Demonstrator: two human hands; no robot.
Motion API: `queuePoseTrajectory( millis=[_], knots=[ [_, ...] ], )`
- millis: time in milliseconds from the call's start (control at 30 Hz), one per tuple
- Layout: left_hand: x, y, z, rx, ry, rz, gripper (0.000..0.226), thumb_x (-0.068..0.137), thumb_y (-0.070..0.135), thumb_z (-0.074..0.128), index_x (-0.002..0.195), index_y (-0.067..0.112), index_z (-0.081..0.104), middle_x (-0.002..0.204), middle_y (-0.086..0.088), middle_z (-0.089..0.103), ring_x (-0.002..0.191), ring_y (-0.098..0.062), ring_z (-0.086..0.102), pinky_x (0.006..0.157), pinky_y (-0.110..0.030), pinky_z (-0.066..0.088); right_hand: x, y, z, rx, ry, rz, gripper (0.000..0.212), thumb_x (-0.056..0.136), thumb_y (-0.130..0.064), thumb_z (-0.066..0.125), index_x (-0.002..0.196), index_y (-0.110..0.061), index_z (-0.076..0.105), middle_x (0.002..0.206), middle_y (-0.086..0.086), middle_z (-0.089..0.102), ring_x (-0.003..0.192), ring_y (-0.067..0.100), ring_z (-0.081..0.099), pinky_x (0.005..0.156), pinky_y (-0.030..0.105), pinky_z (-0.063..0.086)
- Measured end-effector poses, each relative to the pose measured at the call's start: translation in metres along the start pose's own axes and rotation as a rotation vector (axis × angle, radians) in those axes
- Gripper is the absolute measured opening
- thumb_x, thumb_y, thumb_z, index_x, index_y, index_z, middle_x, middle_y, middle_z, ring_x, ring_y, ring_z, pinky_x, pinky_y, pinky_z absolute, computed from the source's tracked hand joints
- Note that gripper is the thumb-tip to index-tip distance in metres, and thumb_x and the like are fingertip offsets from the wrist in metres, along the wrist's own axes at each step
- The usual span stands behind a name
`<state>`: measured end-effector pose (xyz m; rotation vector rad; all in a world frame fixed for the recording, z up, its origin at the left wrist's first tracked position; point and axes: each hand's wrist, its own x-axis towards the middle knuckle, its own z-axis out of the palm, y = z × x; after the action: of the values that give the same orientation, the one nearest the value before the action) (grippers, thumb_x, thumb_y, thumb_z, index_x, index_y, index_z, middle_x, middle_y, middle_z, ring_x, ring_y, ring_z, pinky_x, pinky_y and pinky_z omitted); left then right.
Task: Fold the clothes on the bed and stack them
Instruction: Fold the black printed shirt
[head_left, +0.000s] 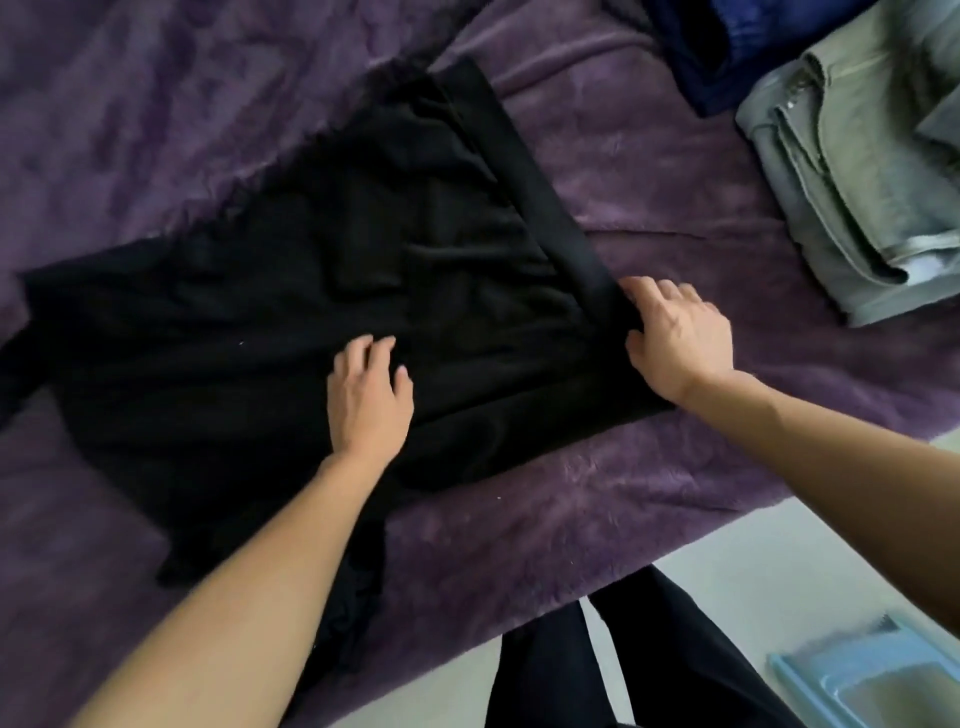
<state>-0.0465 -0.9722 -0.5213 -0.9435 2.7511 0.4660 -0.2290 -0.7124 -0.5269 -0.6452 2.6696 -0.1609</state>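
Black garment (311, 291) lies spread across the purple blanket (649, 171). Left hand (369, 400) presses flat on its middle, fingers relaxed. Right hand (680, 340), at three o'clock of that, sits on the hem corner, pinching or just touching, can't tell.

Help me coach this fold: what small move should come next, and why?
Probably smooth the wrinkled black fabric garment flat before folding: the left hand presses its middle, the right hand rests at its banded edge, and creases run between them.
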Motion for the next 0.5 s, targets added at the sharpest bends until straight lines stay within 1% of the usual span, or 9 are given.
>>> queuePoseTrajectory(
  millis=[67,167,267,367,433,500],
  knots=[
    [-0.036,-0.031,-0.007,0.025,0.038,-0.091,0.037,0.090,0.017,0.058,0.125,0.006,0.059,0.128,-0.016,0.052,0.115,-0.036,0.049,0.094,-0.047,0.042,-0.017,-0.019,-0.003,-0.041,0.102,-0.149,0.059,0.075,-0.019,0.066,0.131,-0.018,0.049,0.119,0.011,0.056,0.107,0.036,0.050,0.080,0.045,0.043],
    [-0.087,-0.076,-0.015,0.031,0.109,-0.265,0.034,0.087,0.013,0.062,0.120,0.004,0.062,0.125,-0.018,0.055,0.112,-0.038,0.050,0.089,-0.050,0.043,-0.043,-0.064,0.001,-0.007,0.123,-0.424,0.055,0.069,-0.018,0.071,0.123,-0.016,0.059,0.121,0.009,0.059,0.107,0.035,0.054,0.077,0.043,0.044],
    [-0.136,-0.120,-0.020,0.012,0.144,-0.496,0.034,0.086,0.010,0.062,0.119,0.005,0.062,0.123,-0.020,0.054,0.111,-0.040,0.049,0.087,-0.052,0.042,-0.069,-0.115,0.018,0.029,0.058,-0.644,0.045,0.067,-0.015,0.076,0.112,-0.014,0.068,0.112,0.007,0.065,0.099,0.033,0.060,0.073,0.040,0.046],
    [-0.176,-0.161,-0.024,0.032,0.086,-0.705,0.041,0.085,0.010,0.061,0.126,0.008,0.057,0.127,-0.020,0.049,0.115,-0.041,0.044,0.089,-0.052,0.039,-0.096,-0.156,0.042,0.051,-0.048,-0.789,0.039,0.069,-0.011,0.076,0.108,-0.012,0.070,0.105,0.006,0.067,0.094,0.032,0.063,0.073,0.040,0.050],
    [-0.196,-0.186,-0.024,0.074,0.042,-0.742,0.049,0.083,0.008,0.062,0.130,0.010,0.053,0.132,-0.019,0.045,0.119,-0.040,0.040,0.091,-0.053,0.038,-0.114,-0.178,0.058,0.047,-0.101,-0.877,0.039,0.069,-0.009,0.076,0.107,-0.011,0.070,0.105,0.007,0.067,0.093,0.033,0.063,0.072,0.039,0.050],
    [-0.210,-0.211,-0.022,0.138,0.004,-0.661,0.059,0.080,0.010,0.067,0.135,0.011,0.048,0.137,-0.019,0.041,0.123,-0.039,0.037,0.094,-0.052,0.039,-0.128,-0.198,0.070,0.019,-0.128,-0.951,0.047,0.067,-0.010,0.076,0.113,-0.011,0.068,0.111,0.009,0.066,0.098,0.034,0.063,0.073,0.040,0.050]
  ],
)
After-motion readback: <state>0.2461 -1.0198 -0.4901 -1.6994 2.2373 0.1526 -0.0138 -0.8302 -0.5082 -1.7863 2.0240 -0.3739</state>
